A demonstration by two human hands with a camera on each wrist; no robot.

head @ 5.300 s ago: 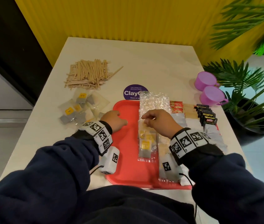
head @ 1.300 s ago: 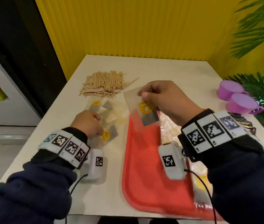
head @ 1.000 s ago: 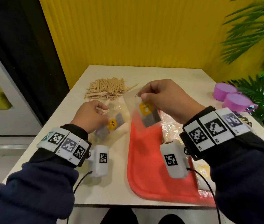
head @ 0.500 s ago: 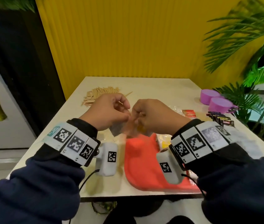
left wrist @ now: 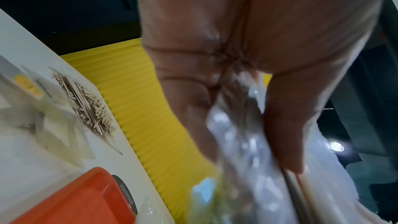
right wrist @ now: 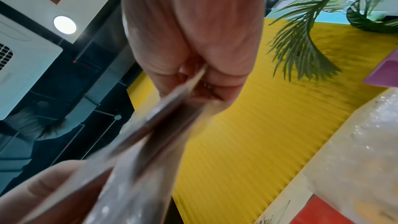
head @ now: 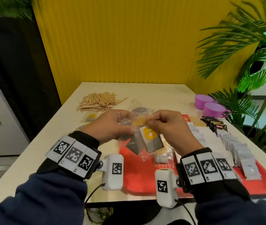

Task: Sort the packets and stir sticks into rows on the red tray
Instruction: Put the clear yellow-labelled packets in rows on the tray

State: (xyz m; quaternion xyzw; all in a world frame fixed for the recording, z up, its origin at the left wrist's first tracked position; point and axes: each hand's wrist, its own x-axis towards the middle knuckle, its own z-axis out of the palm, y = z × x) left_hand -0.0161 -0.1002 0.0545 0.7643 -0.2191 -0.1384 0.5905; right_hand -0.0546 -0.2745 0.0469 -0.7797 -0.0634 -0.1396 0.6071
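Observation:
Both hands are raised together above the near left part of the red tray (head: 138, 176). My right hand (head: 151, 123) pinches the top of a clear packet (head: 151, 140) with a yellow label and grey contents. My left hand (head: 129, 129) grips another clear packet (head: 133, 146) right beside it, crinkled plastic (left wrist: 243, 142) running between its fingers. In the right wrist view the held packet (right wrist: 172, 113) shows edge-on. Rows of white packets (head: 236, 146) and black packets (head: 213, 124) lie on the tray's right side. Wooden stir sticks (head: 99, 101) are heaped at the table's far left.
Loose clear packets (head: 90, 116) lie on the white table (head: 31, 159) left of the tray. Two purple cups (head: 210, 105) stand at the far right edge, with potted palms (head: 251, 95) beyond. A round purple sticker (head: 141, 111) is behind the hands. A yellow ribbed wall backs the table.
Each hand took a clear packet from the left pile and lifted it. The hands then came together over the tray, packets now side by side. The head view tilted upward.

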